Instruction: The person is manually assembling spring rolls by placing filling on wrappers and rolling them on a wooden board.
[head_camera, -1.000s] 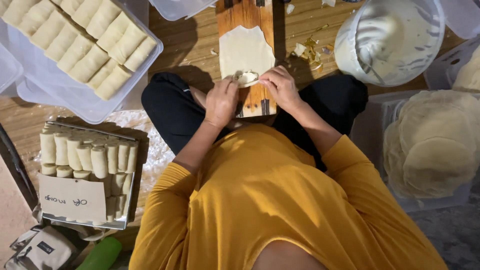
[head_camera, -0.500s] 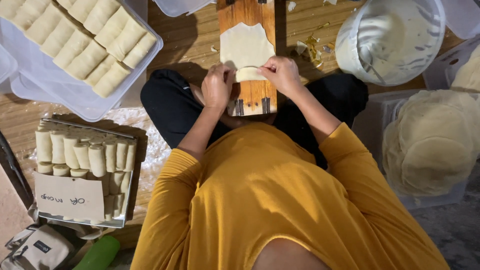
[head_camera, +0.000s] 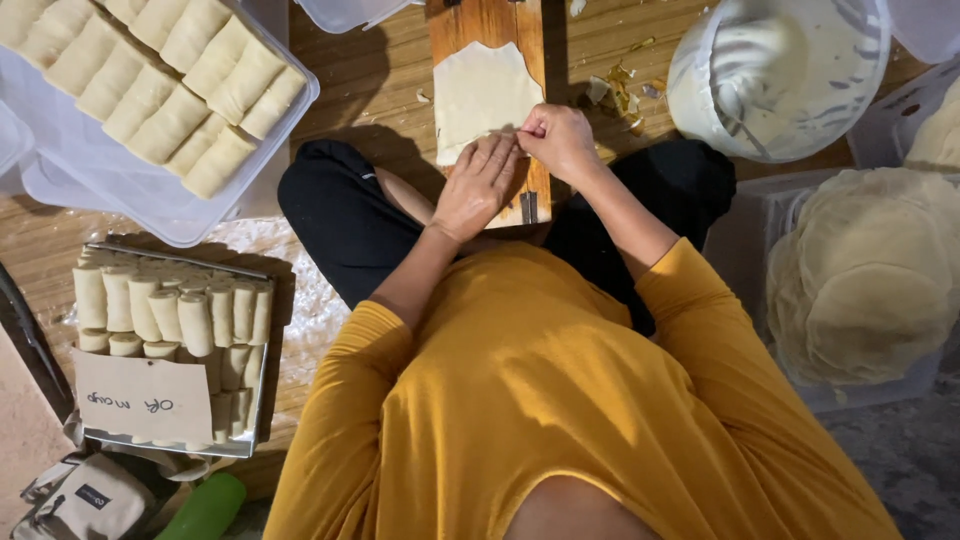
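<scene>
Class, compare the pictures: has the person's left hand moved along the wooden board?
Yes. The left hand slid up the wooden board, farther from the body, meeting the right hand.

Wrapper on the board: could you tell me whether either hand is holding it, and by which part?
Both hands meet at the wrapper's near edge. The right hand pinches that edge; the left hand lies flat on it, fingers pressing.

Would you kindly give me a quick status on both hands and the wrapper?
Left hand flat on the near edge of the wrapper. Right hand pinching that edge. Wrapper lies on the wooden board. Nothing in the way.
</scene>
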